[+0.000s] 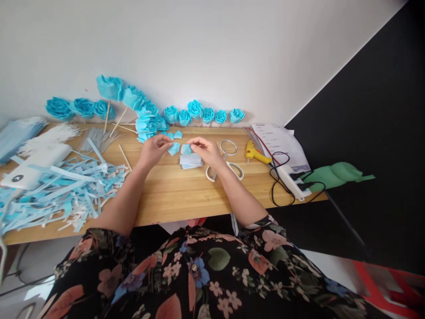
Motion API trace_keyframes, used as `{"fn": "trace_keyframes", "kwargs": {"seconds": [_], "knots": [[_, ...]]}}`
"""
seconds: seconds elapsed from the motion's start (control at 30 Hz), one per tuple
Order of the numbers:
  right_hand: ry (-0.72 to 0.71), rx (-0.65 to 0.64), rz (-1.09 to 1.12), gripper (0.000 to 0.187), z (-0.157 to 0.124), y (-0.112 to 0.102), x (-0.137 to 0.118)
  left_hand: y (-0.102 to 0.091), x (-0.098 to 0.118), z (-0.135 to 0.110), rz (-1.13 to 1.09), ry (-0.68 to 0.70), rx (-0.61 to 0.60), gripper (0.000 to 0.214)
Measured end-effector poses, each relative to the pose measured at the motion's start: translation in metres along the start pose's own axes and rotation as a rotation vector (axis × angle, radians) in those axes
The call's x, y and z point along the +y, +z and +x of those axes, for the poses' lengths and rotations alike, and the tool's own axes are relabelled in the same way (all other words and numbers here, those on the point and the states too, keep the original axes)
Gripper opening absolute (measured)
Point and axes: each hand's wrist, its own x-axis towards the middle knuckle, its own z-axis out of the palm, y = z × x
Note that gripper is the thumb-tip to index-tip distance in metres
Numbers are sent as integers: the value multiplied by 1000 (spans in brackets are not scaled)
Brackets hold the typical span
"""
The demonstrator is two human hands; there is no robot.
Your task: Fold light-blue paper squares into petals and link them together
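My left hand (pixel 156 148) pinches a small blue paper petal (pixel 174 149) at the middle of the table. Close beside it, my right hand (pixel 205 150) pinches another blue petal (pixel 186 149). Below the right-hand petal lies a stack of pale blue paper pieces (pixel 191 161). A few loose cut petals (pixel 178 134) rest just beyond my hands. Scissors with white handles (pixel 235 170) lie partly under my right wrist, along with a roll of clear tape (pixel 229 147).
Blue paper roses (pixel 195 109) line the wall, some on sticks. Paper scraps (pixel 76 190) and a white device (pixel 38 166) cover the left side. To the right are a yellow glue gun (pixel 255 153), printed sheets (pixel 282 144), a power strip (pixel 294 182) with black cords, and a green bundle (pixel 335 175).
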Motion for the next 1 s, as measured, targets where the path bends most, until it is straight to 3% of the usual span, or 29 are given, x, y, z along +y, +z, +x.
{"fn": "trace_keyframes", "kwargs": {"seconds": [0.27, 0.53, 1.0], "knots": [[74, -118, 81, 41, -1, 9, -1, 4, 5, -4, 34, 141, -7, 21], [27, -75, -71, 38, -4, 15, -9, 6, 13, -10, 201, 243, -62, 15], [-16, -7, -133, 36, -3, 17, 1, 8, 18, -13, 127, 249, -96, 14]]}}
